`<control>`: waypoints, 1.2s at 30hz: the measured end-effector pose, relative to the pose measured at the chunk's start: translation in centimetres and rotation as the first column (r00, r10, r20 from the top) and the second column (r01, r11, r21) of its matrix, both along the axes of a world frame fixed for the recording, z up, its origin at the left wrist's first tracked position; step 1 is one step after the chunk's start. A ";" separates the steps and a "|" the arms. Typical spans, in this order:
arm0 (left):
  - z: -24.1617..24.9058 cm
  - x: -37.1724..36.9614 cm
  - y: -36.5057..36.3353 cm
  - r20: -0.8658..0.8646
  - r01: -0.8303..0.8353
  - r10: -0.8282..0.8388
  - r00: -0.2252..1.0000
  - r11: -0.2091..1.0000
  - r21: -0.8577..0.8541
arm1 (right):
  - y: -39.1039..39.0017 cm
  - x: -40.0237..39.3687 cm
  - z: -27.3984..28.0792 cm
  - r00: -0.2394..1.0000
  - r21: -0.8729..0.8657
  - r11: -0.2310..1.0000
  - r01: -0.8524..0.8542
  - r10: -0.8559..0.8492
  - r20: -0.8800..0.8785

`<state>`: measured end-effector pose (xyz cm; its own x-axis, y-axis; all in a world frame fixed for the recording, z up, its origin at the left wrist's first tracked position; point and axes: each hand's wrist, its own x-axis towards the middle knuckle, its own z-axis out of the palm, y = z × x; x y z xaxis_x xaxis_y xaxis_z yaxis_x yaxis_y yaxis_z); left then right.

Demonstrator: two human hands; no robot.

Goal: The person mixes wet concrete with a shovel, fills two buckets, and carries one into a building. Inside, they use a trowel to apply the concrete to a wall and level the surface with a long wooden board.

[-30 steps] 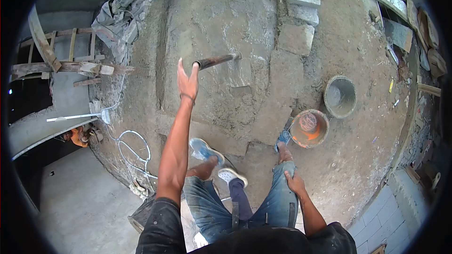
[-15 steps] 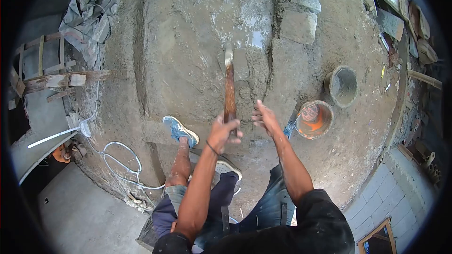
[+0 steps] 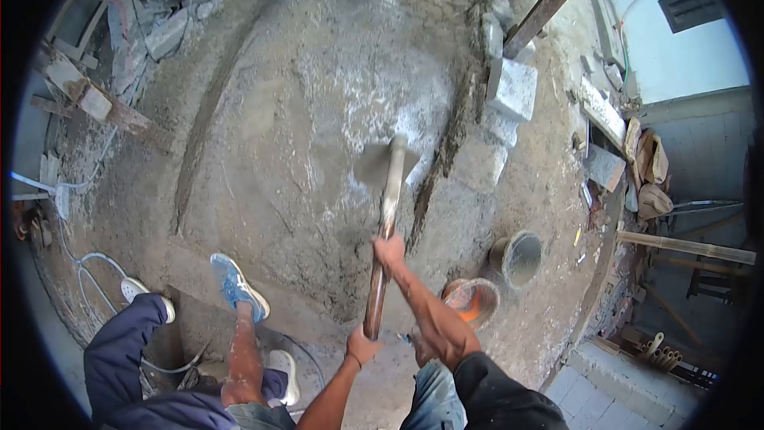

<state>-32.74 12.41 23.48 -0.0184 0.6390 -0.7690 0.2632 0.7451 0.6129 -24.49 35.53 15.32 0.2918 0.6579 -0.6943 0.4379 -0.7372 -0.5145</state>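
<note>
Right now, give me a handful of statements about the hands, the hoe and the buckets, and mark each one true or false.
1. Both hands grip the hoe's handle. True: the right hand is higher up the shaft, the left hand near its end.
2. The hoe blade hangs in the air above a bucket. False: it rests in the wet mortar.
3. An orange bucket stands beside a grey bucket. True.
4. The person is barefoot. False: a blue shoe is on one foot.
5. Concrete blocks lie at the mortar's right edge. True.

Construction site: wet mortar bed, concrete blocks, buckets, rubble, timber props.
</note>
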 end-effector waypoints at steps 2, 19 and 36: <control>-1.7 -0.4 5.8 0.302 -0.166 0.200 0.932 0.977 -0.136 | 5.7 1.0 -0.6 0.998 0.109 0.993 0.039 -0.034 -0.044; 7.3 -5.9 -0.5 0.165 -0.143 0.247 0.955 0.869 -0.474 | -4.3 -2.5 1.4 0.936 -0.297 0.910 0.289 -0.334 -0.110; 25.4 1.2 7.0 0.250 -0.196 0.356 0.901 0.845 -0.498 | -7.6 2.7 5.6 0.622 -0.689 0.711 0.140 -0.604 -0.498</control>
<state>-31.52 19.37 48.83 0.1568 0.2262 -0.9614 -0.1466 0.9680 0.2038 -21.82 27.90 20.96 -0.2616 0.0423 -0.9643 -0.2269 -0.9737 0.0189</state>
